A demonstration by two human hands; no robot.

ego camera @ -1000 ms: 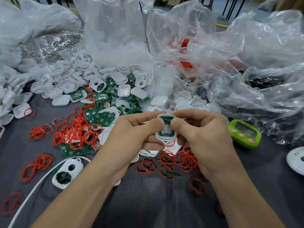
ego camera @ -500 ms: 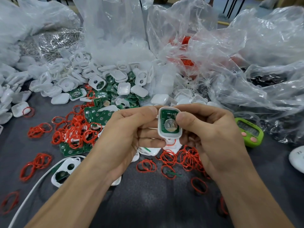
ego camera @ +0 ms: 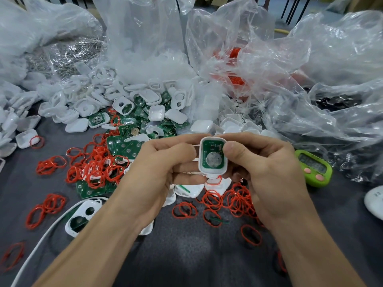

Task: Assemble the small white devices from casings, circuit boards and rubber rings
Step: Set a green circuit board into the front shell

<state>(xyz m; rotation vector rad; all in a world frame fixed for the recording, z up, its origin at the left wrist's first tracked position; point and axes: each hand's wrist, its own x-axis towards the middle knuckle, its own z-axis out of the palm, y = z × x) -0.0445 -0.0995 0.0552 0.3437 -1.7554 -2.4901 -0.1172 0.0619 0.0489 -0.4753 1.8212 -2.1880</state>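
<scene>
My left grip [ego camera: 157,168] and right grip [ego camera: 263,168] both pinch one white casing [ego camera: 200,162] by its side edges, with the green circuit board [ego camera: 213,149] lying inside and facing me. I judge it best to press the board flat at every corner, thumbs off the round contact [ego camera: 214,160], before one of the rubber rings [ego camera: 238,200], lying on the bench [ego camera: 186,255] just below the grip, goes on. Whether the board sits fully I cannot tell; the fingers behind the casing are hidden.

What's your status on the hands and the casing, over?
Both hands busy: left hand and right hand pinch the white casing. Inside it, green circuit board, facing camera. Nothing blocking.
</scene>
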